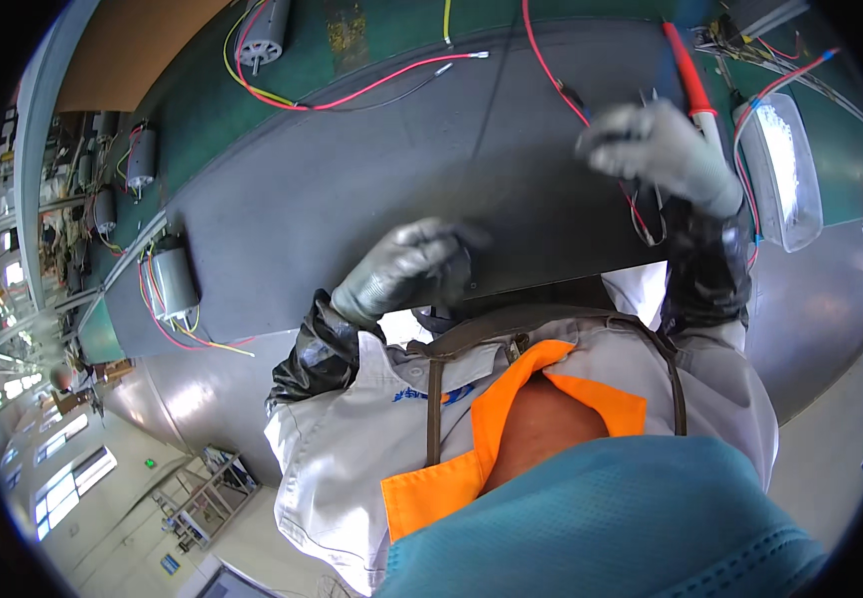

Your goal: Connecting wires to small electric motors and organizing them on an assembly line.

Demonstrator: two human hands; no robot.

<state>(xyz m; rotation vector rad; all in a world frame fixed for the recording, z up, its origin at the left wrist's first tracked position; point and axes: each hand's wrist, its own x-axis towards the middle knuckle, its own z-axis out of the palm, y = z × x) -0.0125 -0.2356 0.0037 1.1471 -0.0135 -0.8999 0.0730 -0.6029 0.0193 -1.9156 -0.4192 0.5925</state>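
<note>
The left hand, in a grey glove, sits at the near edge of the dark grey mat that covers the desk; its fingers are curled in together like a loose fist, knuckles up, and whether they pinch anything underneath cannot be told from here. The right hand, also grey-gloved and blurred, is raised over the far right part of the mat, its fingers bent inward and close together around thin dark and red wires that hang in a loop below the palm; the exact grip is smeared by blur. Just behind that hand a red-handled probe with a white tip slants across the mat, touching or nearly touching the glove. To the right, just beside the wrist, lies a white translucent lamp housing with red and blue leads. A long red wire and a black one trail across the mat's far edge. On the green belt beyond stand small cylindrical motors: one at the top, one at the left edge with red and yellow leads, another farther back.
</note>
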